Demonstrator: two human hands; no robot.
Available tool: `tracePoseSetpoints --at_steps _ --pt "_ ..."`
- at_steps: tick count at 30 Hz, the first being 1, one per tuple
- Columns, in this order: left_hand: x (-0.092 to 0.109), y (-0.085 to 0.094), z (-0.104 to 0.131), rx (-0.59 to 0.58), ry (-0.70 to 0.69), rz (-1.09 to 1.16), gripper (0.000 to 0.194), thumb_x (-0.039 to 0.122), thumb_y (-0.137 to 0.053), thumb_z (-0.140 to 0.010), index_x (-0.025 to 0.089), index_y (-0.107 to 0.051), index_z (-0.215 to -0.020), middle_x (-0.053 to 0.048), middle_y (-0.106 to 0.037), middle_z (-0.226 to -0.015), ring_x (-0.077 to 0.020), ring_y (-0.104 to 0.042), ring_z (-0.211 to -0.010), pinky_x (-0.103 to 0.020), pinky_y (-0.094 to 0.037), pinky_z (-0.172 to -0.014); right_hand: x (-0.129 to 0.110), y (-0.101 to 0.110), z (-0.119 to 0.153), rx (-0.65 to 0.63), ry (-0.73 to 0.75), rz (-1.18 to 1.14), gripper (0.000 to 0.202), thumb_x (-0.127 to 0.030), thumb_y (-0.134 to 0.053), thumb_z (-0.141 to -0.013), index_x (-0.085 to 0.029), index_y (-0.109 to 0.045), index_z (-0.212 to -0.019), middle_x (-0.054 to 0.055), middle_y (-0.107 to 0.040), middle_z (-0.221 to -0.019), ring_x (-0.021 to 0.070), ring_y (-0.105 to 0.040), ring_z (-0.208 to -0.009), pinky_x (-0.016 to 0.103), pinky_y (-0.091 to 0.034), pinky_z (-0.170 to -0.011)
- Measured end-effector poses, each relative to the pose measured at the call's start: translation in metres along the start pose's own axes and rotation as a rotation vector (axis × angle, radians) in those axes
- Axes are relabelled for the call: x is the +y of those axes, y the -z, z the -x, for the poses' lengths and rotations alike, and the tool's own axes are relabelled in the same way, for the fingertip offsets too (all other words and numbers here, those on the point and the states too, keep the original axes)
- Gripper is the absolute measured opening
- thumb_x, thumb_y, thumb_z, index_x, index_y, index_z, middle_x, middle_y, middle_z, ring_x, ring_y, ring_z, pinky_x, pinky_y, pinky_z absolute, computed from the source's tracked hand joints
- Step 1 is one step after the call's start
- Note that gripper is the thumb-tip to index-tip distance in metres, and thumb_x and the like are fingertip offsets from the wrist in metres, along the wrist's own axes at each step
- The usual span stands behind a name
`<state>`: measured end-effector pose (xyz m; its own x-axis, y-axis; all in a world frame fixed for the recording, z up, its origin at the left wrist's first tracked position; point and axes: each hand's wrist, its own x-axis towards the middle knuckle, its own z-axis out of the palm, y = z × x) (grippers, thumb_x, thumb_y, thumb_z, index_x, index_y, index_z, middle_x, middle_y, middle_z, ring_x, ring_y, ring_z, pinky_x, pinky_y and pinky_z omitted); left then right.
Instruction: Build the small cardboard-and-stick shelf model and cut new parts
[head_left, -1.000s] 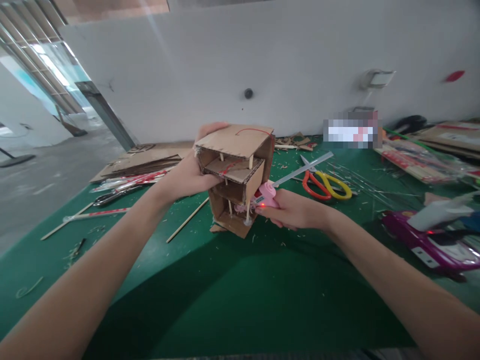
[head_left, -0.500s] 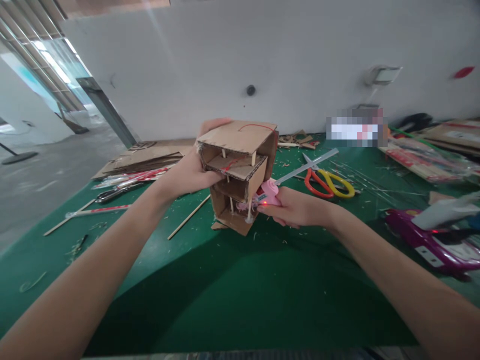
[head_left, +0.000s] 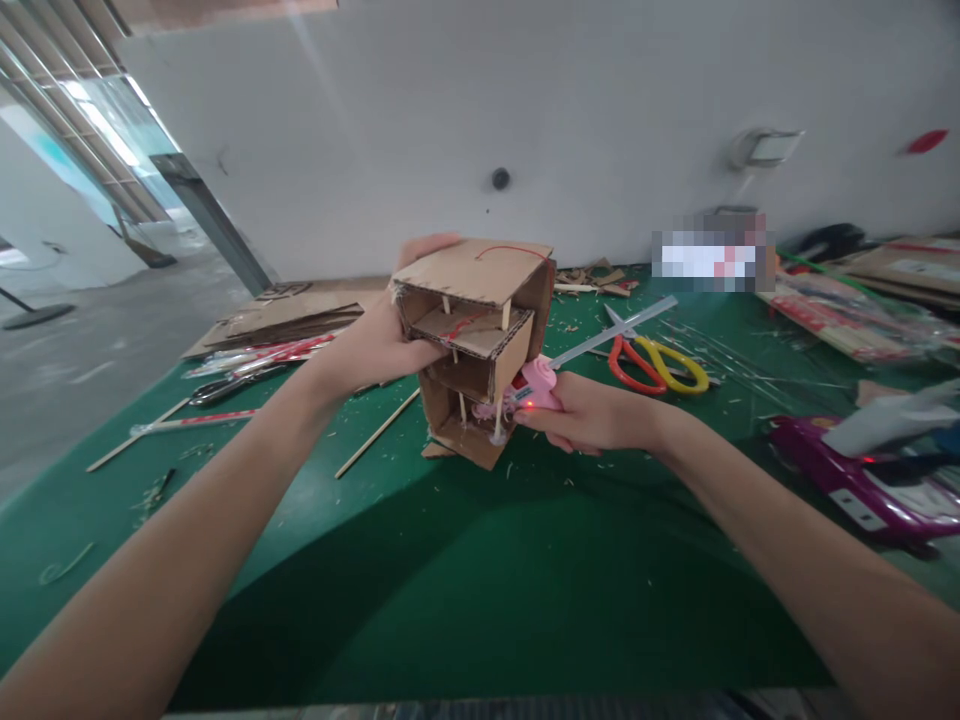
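Note:
A tiered cardboard model with short wooden stick posts between its levels stands tilted over the green table. My left hand grips its left side, thumb at the middle level and fingers behind. My right hand is closed around a pink hot glue gun with a small red light lit. A clear glue stick sticks out of the gun's back. The nozzle points left into the lowest level, close to a post at the right front corner; its tip is hard to make out. Whitish glue shows at that post's foot.
Scissors with orange and yellow handles lie right of the glue gun. A purple device sits at the right edge. Cardboard sheets and wrapped sticks are at left; a loose wooden stick lies beside the model. Behind stands a pale wall.

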<state>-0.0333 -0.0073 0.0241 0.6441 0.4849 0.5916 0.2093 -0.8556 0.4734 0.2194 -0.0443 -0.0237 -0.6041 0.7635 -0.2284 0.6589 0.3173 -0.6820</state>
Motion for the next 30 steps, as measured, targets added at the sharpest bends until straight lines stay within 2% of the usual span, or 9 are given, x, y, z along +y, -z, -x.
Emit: tracePoseSetpoints --at_steps 13,20,24,30 --pt "0.003 -0.001 0.001 -0.012 0.007 0.0 0.081 0.013 -0.064 -0.073 0.025 -0.022 -0.141 -0.012 -0.046 -0.135 -0.0267 -0.048 -0.124 -0.04 -0.042 -0.102 0.006 0.001 -0.002 -0.044 0.025 -0.032 0.054 -0.057 -0.044 -0.09 -0.018 -0.048 -0.052 -0.002 -0.048 -0.04 0.0071 -0.043 -0.032 0.02 -0.037 -0.039" --pt "0.001 -0.001 0.001 -0.02 -0.03 0.005 0.081 0.012 -0.064 -0.074 0.023 -0.02 -0.141 -0.013 -0.045 -0.133 -0.0262 -0.047 -0.125 -0.039 -0.043 -0.101 0.002 0.003 0.001 -0.049 -0.02 -0.034 0.053 -0.055 -0.047 -0.088 -0.018 -0.048 -0.051 -0.001 -0.048 -0.04 0.0075 -0.043 -0.032 0.021 -0.036 -0.039" --pt "-0.002 -0.001 0.001 -0.01 -0.023 -0.031 0.083 0.013 -0.065 -0.074 0.024 -0.019 -0.142 -0.013 -0.046 -0.134 -0.0269 -0.048 -0.124 -0.041 -0.042 -0.103 0.003 0.0 0.002 0.032 -0.024 0.027 0.055 -0.057 -0.045 -0.088 -0.019 -0.047 -0.048 0.001 -0.05 -0.042 0.0092 -0.045 -0.036 0.023 -0.037 -0.042" --pt "0.0 -0.002 0.0 -0.011 -0.013 -0.01 0.083 0.011 -0.066 -0.076 0.023 -0.017 -0.142 -0.013 -0.042 -0.141 -0.0267 -0.048 -0.125 -0.041 -0.042 -0.105 0.007 -0.008 0.002 0.184 0.046 0.104 0.052 -0.051 -0.046 -0.089 -0.019 -0.046 -0.049 0.001 -0.053 -0.045 0.0101 -0.049 -0.044 0.023 -0.036 -0.048"
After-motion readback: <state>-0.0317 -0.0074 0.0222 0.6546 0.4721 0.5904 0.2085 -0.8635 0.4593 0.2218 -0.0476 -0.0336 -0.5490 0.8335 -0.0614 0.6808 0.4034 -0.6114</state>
